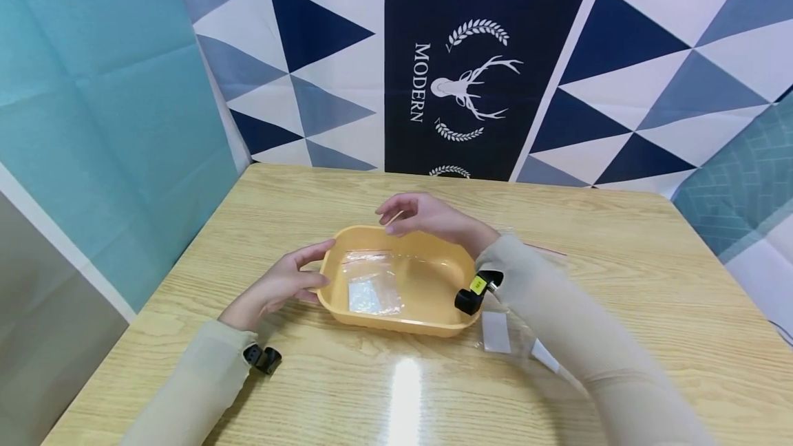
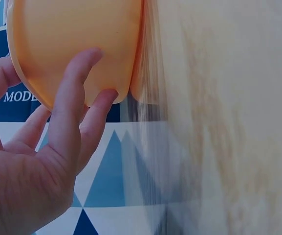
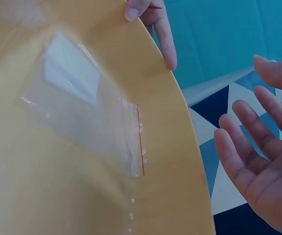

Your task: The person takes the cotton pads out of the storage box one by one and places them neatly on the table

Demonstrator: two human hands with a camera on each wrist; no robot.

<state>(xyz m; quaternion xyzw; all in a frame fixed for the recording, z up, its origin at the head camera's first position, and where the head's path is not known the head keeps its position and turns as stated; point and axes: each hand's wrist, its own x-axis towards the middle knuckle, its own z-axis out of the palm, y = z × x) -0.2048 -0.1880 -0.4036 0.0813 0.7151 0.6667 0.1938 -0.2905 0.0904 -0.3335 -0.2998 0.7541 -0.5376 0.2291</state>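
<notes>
A yellow plastic basin (image 1: 434, 294) sits on the table, its left end held by my left hand (image 1: 288, 284). Some left fingers lie against the outer wall and others reach the rim, as the left wrist view shows. Small clear zip bags (image 1: 378, 288) with red seal lines lie at the left inside the basin. One has a white rectangular piece (image 3: 72, 68) in or under it; which, I cannot tell. Over the basin's far rim hovers my right hand (image 1: 421, 215), fingers loosely bent and holding nothing.
Right of the basin lie more clear bags with a white label-like piece (image 1: 495, 332), partly hidden by the right sleeve. Another bag's red edge (image 1: 545, 250) shows behind that forearm. A patterned cloth (image 1: 334, 88) hangs behind the wooden table (image 1: 310, 391).
</notes>
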